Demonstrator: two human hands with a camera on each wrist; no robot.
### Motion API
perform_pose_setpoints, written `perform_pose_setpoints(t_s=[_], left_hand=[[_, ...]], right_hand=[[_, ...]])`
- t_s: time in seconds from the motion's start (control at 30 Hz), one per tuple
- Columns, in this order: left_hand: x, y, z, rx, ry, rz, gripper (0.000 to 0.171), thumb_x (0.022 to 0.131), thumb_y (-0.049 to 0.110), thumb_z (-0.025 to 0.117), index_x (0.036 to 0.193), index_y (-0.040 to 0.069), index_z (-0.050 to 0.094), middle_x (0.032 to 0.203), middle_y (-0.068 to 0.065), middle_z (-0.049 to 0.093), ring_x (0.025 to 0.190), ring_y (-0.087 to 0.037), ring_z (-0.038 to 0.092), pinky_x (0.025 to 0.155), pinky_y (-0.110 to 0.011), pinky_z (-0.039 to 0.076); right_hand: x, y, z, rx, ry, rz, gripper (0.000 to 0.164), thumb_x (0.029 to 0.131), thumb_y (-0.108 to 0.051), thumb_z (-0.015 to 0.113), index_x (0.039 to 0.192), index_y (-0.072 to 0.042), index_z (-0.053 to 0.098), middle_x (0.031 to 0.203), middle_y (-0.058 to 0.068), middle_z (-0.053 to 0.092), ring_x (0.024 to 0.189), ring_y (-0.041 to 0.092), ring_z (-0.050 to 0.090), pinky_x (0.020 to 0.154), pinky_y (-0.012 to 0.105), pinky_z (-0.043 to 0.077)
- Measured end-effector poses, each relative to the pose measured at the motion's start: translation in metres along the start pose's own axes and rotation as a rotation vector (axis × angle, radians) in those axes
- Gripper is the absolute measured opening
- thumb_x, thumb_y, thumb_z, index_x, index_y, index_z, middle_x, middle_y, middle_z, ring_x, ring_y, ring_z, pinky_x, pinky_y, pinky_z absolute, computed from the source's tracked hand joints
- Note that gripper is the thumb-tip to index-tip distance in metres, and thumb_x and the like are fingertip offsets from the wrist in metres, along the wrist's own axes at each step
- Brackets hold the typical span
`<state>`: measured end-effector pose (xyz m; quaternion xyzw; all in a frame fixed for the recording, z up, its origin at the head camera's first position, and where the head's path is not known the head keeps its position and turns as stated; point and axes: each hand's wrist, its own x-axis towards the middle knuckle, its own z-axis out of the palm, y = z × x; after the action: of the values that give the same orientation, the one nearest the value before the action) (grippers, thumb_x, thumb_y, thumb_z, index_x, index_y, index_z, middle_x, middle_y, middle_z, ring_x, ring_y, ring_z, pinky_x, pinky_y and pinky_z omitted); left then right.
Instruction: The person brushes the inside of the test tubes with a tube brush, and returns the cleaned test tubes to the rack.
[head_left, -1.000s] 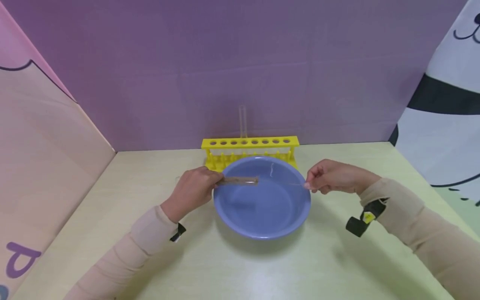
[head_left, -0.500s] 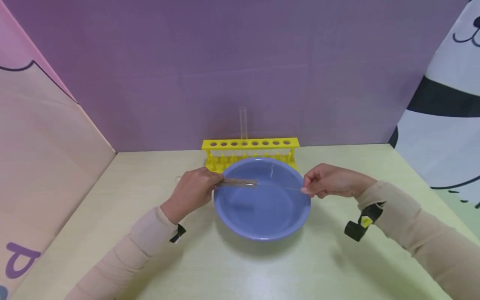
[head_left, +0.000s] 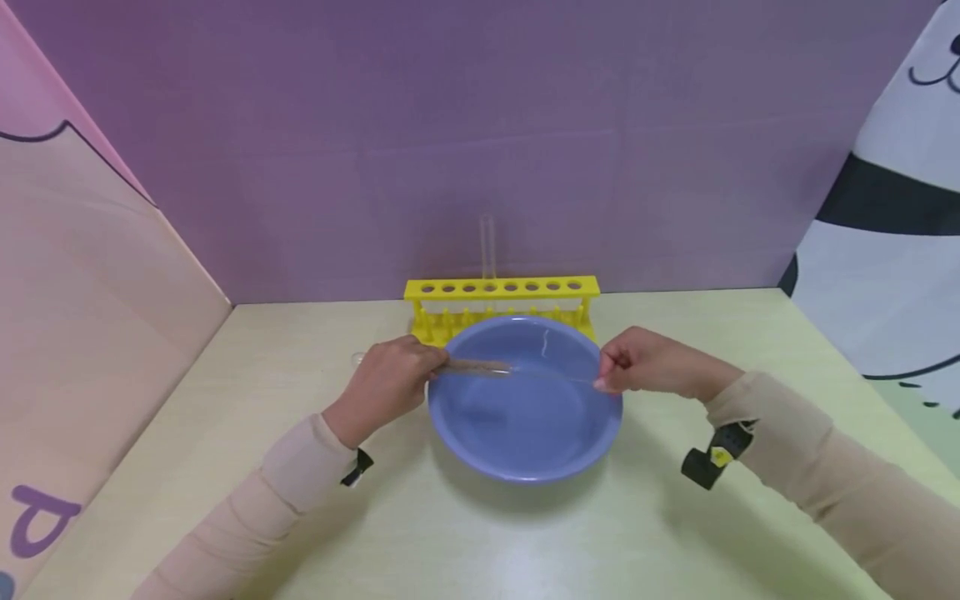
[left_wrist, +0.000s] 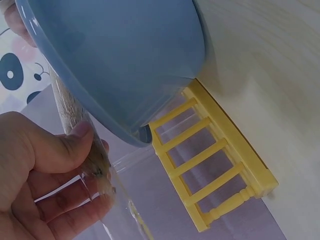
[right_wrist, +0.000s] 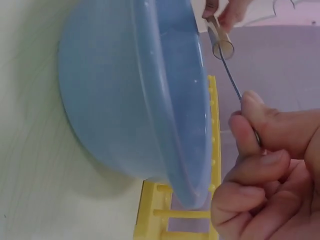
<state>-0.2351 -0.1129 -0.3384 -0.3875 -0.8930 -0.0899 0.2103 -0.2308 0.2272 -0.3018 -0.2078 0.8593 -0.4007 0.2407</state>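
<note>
Over the blue basin (head_left: 525, 433), my left hand (head_left: 386, 383) grips a clear glass test tube (head_left: 501, 372) lying nearly sideways, its mouth to the right. Brown bristles of a test tube brush (left_wrist: 67, 107) fill part of the tube in the left wrist view. At the basin's right rim, my right hand (head_left: 648, 364) pinches the brush's thin wire handle between thumb and forefinger. The wire (right_wrist: 230, 77) runs into the tube's open mouth in the right wrist view. The other right fingers are curled in.
Behind the basin stands a yellow test tube rack (head_left: 498, 288), partly hidden by it. One clear test tube (head_left: 488, 247) stands upright in the rack. A purple backdrop (head_left: 480, 125) rises behind the pale wooden table (head_left: 480, 550).
My right hand has moved left and slightly toward me, closer to the tube, with the wire going further in. The left hand and tube have hardly moved.
</note>
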Motion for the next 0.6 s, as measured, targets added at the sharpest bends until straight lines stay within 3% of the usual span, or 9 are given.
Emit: perform_pose_setpoints(t_s=[0.2,0.3,0.6], left_hand=[[0.001,0.0,0.002,-0.003,-0.011,-0.008,0.023,0.074,0.0,0.078,0.094,0.009,0.074,0.081,-0.001,0.072,0.064,-0.016,0.058,0.055,-0.024,0.049],[0.001,0.001,0.001,0.001,-0.01,-0.005,0.022,0.073,-0.001,0.077,0.093,0.009,0.073,0.08,-0.002,0.071,0.063,-0.016,0.057,0.054,-0.024,0.048],[0.002,0.003,0.001,0.02,-0.024,-0.007,0.02,0.073,-0.003,0.076,0.091,0.005,0.071,0.077,-0.004,0.069,0.062,-0.017,0.056,0.052,-0.025,0.047]], right_hand=[[0.0,-0.006,0.01,-0.205,0.122,-0.065,0.014,0.084,-0.006,0.069,0.072,-0.005,0.061,0.061,-0.002,0.053,0.058,0.011,0.046,0.052,0.023,0.041],[-0.001,-0.008,0.017,-0.368,0.189,-0.139,0.018,0.082,-0.003,0.07,0.069,-0.008,0.059,0.061,-0.004,0.053,0.057,0.01,0.046,0.051,0.022,0.041],[0.001,-0.01,0.036,-0.773,0.385,-0.286,0.017,0.078,0.005,0.07,0.074,-0.007,0.059,0.072,0.002,0.061,0.067,0.014,0.056,0.061,0.028,0.05]])
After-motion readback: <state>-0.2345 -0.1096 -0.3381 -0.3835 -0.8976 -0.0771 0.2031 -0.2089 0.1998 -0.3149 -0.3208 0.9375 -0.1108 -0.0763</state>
